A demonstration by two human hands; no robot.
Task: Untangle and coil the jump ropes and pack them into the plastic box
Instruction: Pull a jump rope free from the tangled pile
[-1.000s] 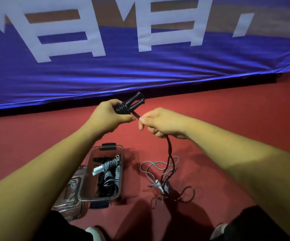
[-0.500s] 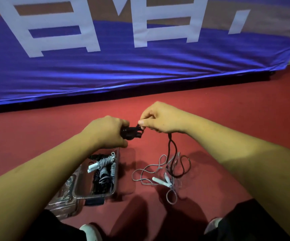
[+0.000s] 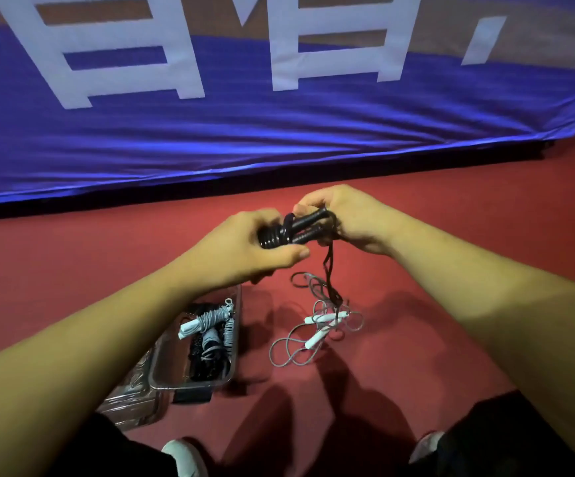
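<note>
My left hand [image 3: 245,249] grips the two black handles of a black jump rope [image 3: 293,228], with several turns of cord wound round them. My right hand [image 3: 348,218] holds the loose black cord at the handles' far ends; the rest hangs down to the floor. A grey jump rope with white handles [image 3: 320,325] lies tangled on the red floor beneath. The clear plastic box [image 3: 162,376] stands at lower left and holds coiled grey and black ropes [image 3: 210,335].
The box's clear lid [image 3: 124,404] lies against its left side. A blue banner [image 3: 279,132] with white lettering hangs along the far edge of the red floor. My white shoes [image 3: 186,456] and dark trouser legs fill the bottom edge.
Both hands rose a little and my right hand swung the cord over the handles' far end. The black handles now point right, with more turns of cord showing.
</note>
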